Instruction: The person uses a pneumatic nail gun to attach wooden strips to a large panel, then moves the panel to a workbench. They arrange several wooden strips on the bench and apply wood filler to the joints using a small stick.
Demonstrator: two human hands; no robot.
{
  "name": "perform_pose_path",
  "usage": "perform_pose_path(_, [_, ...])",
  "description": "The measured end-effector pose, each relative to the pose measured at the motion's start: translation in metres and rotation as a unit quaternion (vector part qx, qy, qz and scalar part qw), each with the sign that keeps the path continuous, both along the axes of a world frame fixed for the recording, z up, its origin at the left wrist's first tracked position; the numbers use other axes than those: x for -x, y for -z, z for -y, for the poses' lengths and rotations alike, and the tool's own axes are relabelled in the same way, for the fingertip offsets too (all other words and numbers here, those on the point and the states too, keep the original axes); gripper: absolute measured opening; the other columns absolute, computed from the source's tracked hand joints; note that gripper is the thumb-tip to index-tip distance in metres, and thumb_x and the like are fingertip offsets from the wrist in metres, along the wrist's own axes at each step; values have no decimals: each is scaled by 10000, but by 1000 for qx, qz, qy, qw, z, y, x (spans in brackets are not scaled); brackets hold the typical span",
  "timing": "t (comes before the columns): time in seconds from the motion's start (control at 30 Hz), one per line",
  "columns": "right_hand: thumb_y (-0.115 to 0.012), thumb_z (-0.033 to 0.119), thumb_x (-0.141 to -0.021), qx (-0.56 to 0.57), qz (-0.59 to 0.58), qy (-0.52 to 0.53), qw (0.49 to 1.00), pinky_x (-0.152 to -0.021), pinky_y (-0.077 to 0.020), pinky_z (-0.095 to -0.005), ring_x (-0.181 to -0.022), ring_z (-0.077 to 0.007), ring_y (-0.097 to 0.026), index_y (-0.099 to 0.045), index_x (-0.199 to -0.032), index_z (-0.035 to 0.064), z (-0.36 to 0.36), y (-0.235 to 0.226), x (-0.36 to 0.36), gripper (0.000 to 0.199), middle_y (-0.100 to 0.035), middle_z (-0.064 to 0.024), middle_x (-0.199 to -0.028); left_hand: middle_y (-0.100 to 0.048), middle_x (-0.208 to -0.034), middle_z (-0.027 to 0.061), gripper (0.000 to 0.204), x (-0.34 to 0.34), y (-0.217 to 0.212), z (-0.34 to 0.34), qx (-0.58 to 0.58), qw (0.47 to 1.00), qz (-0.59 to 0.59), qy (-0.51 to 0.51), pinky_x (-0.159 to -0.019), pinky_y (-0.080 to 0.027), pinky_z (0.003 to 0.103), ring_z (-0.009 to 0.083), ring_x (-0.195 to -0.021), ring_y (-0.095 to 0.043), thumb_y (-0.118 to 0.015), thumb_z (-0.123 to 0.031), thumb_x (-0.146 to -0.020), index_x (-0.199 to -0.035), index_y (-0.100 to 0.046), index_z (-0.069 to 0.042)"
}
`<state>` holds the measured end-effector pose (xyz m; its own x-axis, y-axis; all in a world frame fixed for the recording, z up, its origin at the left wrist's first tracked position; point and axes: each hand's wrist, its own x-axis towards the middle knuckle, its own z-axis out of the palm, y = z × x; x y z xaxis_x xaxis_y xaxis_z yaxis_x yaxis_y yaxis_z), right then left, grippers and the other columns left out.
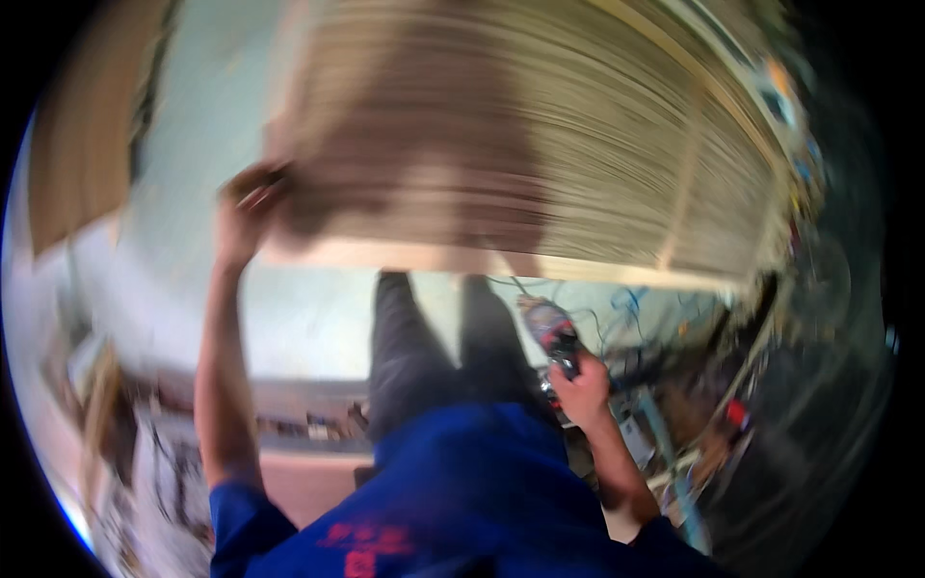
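A large brown slatted or wood-grained panel [617,144] with a pale wooden frame lies in front of me. My right hand [582,387] is wrapped round a handheld power tool [551,323] with a red and black body. Its greyish front end points toward the panel's near edge, and blur hides its exact kind. At the panel's left side, near the corner, is my left hand [249,207], its fingers curled. Something dark shows at those fingertips, too smeared to name. My shadow falls across the panel.
Another brown panel [92,135] stands at the far left. Thin cables [626,303] lie on the pale floor [308,323] right of my legs. Clutter with wooden strips and a light-blue bar [674,472] is at the lower right. More wood pieces [101,395] sit at the lower left.
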<state>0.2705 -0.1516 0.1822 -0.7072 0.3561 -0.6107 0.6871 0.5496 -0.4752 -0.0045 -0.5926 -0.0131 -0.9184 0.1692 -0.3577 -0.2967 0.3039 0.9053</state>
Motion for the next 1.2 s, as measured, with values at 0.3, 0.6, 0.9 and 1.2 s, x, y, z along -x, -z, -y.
perform_pose_path(0.3, [-752, 100, -778, -176, -123, 168, 962, -633, -556, -432, -694, -415, -690, -673, -1007, -11, -216, 81, -80, 266, -681, -220, -774, -646, -1391, 52, 478, 8, 56, 49, 117, 970, 65, -202, -1092, -484, 415, 199, -1266, -614, -791, -305, -949, -1346, -641, -85])
perform_pose_path(0.6, [-771, 67, -747, -171, -167, 150, 959, -626, -551, -461, -691, -424, -686, -629, -1153, -14, -305, 129, -108, 437, -699, -198, -821, -675, -1366, -1, 483, 24, 21, 30, 183, 936, 135, -268, -1075, -472, 421, 198, -1303, -608, -772, -327, -963, -1395, -609, -183])
perform_pose_path(0.9, [-828, 61, -760, -136, -184, 129, 965, -628, -550, -413, -708, -377, -702, -658, -1132, -24, -330, 133, -94, 417, -717, -179, -908, -686, -1321, 6, 424, 21, 11, 20, 191, 925, 139, -297, -1024, -527, 388, 178, -1230, -643, -773, -299, -964, -1340, -641, -153])
perform_pose_path(1.2, [-786, 6, -770, -92, -161, 129, 974, -649, -553, -374, -731, -351, -715, -696, -1062, -1, -343, 131, -78, 305, -720, -172, -893, -670, -1359, 23, 444, 22, 6, 12, 196, 925, 145, -293, -1036, -534, 391, 198, -1257, -636, -732, -287, -997, -1392, -606, -130])
